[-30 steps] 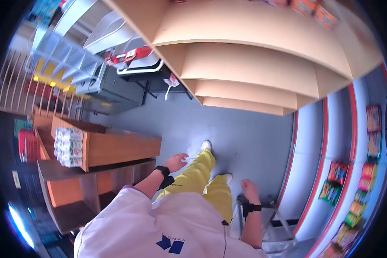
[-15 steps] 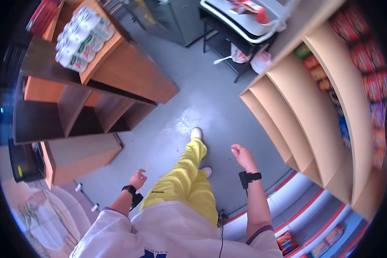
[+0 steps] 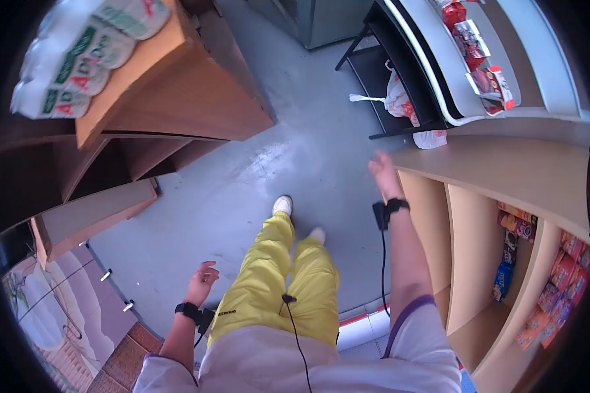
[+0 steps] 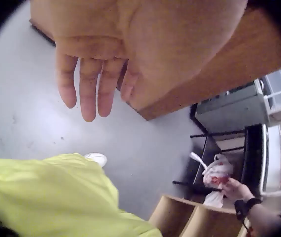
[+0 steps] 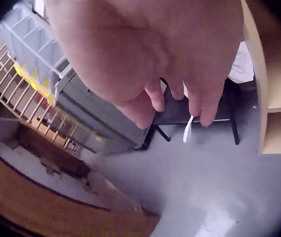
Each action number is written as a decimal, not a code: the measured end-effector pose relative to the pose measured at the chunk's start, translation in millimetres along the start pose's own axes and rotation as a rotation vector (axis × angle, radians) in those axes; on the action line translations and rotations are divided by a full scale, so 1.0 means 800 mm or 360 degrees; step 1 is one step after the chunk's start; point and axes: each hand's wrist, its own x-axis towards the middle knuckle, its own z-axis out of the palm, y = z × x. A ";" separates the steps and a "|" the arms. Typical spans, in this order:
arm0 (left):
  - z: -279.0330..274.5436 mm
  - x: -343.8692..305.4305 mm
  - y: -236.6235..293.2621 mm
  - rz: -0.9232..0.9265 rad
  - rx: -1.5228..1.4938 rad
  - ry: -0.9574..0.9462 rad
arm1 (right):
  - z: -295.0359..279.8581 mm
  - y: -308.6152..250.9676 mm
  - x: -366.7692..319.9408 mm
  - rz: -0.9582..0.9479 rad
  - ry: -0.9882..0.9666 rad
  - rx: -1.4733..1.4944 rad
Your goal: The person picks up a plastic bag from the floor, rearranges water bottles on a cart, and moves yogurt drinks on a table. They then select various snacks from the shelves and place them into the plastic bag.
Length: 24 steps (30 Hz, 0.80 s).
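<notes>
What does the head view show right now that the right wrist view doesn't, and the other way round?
Only the head view shows the yellow trousers, the left hand and the pack of cans.

Only the right wrist view shows the clear bins and the slatted rack.

Both show the right hand, the grey cabinet and the pale wooden shelves.

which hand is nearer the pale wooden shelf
The right hand, close by a corner of the pale wooden shelf; the left hand is out past the yellow trousers, on the opposite side.
</notes>
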 end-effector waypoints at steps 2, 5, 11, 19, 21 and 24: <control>0.009 0.001 0.021 -0.0068 -0.0346 0.0129 | -0.020 -0.007 0.065 0.0080 0.0132 -0.0013; 0.033 -0.014 0.027 -0.0222 -0.0516 0.0222 | -0.042 -0.001 0.149 0.0141 0.0254 0.0079; 0.134 -0.054 -0.049 -0.0612 -0.0796 0.0390 | -0.050 0.153 0.305 0.0320 0.0442 -0.0409; 0.222 -0.064 -0.062 -0.0997 -0.0849 0.0230 | -0.077 0.278 0.400 0.0407 0.0737 -0.0648; 0.225 -0.057 -0.059 -0.0862 -0.1033 0.0258 | -0.065 0.158 0.358 0.0262 0.0683 -0.0461; 0.220 -0.027 -0.004 -0.0779 -0.0948 0.0304 | -0.022 -0.012 0.277 -0.0453 0.0774 -0.0428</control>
